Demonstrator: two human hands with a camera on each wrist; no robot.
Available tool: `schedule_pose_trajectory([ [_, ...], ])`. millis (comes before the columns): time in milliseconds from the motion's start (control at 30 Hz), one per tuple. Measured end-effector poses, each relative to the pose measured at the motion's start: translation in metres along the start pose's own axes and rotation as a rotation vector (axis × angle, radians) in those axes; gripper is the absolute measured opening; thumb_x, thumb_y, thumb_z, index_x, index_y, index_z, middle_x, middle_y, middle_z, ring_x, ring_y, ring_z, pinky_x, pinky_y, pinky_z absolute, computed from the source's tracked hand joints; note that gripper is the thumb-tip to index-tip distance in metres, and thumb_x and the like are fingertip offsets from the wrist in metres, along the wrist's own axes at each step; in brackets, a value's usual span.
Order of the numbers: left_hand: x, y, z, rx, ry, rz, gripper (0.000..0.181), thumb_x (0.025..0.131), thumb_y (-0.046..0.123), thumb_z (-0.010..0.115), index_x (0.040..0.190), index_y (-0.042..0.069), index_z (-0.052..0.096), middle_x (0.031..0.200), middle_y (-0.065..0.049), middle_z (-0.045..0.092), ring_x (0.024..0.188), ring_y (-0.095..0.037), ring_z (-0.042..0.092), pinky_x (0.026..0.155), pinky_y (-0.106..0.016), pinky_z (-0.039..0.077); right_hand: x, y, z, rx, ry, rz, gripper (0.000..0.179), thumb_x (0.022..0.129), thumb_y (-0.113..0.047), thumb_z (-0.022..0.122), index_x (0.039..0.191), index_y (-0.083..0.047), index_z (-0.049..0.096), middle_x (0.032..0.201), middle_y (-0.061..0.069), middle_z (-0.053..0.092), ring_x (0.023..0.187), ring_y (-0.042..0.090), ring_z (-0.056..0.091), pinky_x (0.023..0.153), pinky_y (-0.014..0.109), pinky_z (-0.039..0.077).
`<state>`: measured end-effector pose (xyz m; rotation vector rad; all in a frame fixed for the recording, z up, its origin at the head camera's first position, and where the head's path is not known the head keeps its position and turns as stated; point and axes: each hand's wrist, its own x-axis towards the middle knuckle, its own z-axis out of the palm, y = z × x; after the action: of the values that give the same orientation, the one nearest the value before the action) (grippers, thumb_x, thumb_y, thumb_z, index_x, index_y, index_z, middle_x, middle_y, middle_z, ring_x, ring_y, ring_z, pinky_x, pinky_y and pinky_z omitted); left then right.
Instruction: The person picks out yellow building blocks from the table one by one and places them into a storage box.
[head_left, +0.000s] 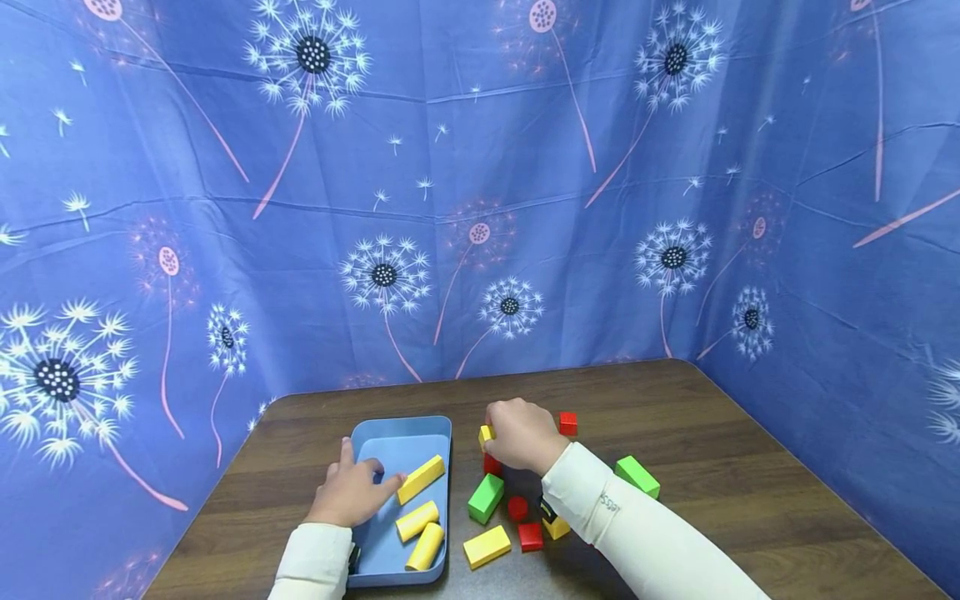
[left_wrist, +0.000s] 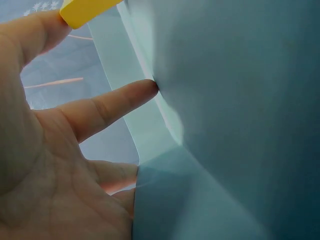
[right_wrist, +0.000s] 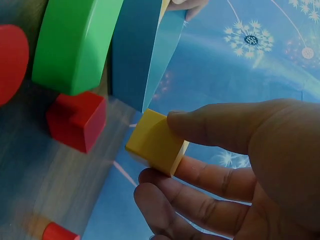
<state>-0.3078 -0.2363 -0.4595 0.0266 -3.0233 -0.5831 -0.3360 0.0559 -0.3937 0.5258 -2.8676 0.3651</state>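
A blue tray point(head_left: 401, 425) stands at left on the table, with my left hand point(head_left: 347, 493) spread over its left rim. The left thumb tip meets the end of a long yellow block point(head_left: 422, 479) inside; in the left wrist view one straight finger reaches the tray wall point(left_wrist: 170, 120), and lower fingers are partly hidden behind its edge. Two yellow cylinders point(head_left: 417, 521) lie nearer in the tray. Right of the tray, my right hand point(head_left: 525, 435) pinches a small yellow block point(right_wrist: 155, 142) between thumb and fingers, above a red block point(right_wrist: 77, 120).
Between tray and right arm lie a green block point(head_left: 486, 497), a red cylinder point(head_left: 517, 508), a yellow block point(head_left: 487, 547) and a red block point(head_left: 530, 537). The right sleeve partly covers another yellow block point(head_left: 557, 527). Farther right are a green block point(head_left: 637, 476) and a red cube point(head_left: 567, 423).
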Motion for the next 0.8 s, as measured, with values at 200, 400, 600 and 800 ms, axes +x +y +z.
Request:
schedule_pose_trajectory([
  [200, 0.000, 0.000, 0.004, 0.062, 0.037, 0.017, 0.045, 0.087, 0.041, 0.076, 0.121, 0.011, 0.074, 0.164, -0.040, 0.015, 0.125, -0.055, 0.051, 0.090, -0.078, 0.045, 0.002, -0.008, 0.004, 0.022, -0.024, -0.028, 0.018, 0.084, -0.032, 0.082, 0.085, -0.019, 0.069, 0.070, -0.008, 0.059, 0.060, 0.012, 0.053, 0.049, 0.031, 0.042],
  [400, 0.000, 0.000, 0.004, 0.085, 0.039, 0.015, 0.043, 0.085, 0.036, 0.078, 0.120, 0.010, 0.073, 0.164, -0.040, 0.016, 0.124, -0.054, 0.052, 0.091, -0.077, 0.046, 0.007, -0.015, 0.011, 0.006, -0.026, -0.066, 0.018, 0.084, -0.032, 0.081, 0.083, -0.019, 0.069, 0.066, -0.009, 0.057, 0.058, 0.011, 0.052, 0.047, 0.030, 0.041],
  [600, 0.000, 0.000, 0.004, 0.092, 0.052, 0.024, 0.043, 0.084, 0.034, 0.079, 0.119, 0.010, 0.073, 0.163, -0.041, 0.017, 0.123, -0.055, 0.052, 0.089, -0.077, 0.047, 0.008, -0.026, 0.013, 0.029, -0.040, -0.085, 0.017, 0.084, -0.033, 0.082, 0.086, -0.019, 0.072, 0.068, -0.009, 0.059, 0.057, 0.011, 0.053, 0.046, 0.030, 0.043],
  [800, -0.002, 0.002, 0.002, 0.087, 0.048, 0.027, 0.043, 0.084, 0.033, 0.078, 0.119, 0.008, 0.073, 0.163, -0.042, 0.017, 0.123, -0.055, 0.052, 0.089, -0.077, 0.047, 0.010, -0.033, 0.017, 0.031, -0.040, -0.107, 0.016, 0.085, -0.032, 0.080, 0.091, -0.019, 0.074, 0.071, -0.010, 0.061, 0.060, 0.011, 0.053, 0.047, 0.030, 0.043],
])
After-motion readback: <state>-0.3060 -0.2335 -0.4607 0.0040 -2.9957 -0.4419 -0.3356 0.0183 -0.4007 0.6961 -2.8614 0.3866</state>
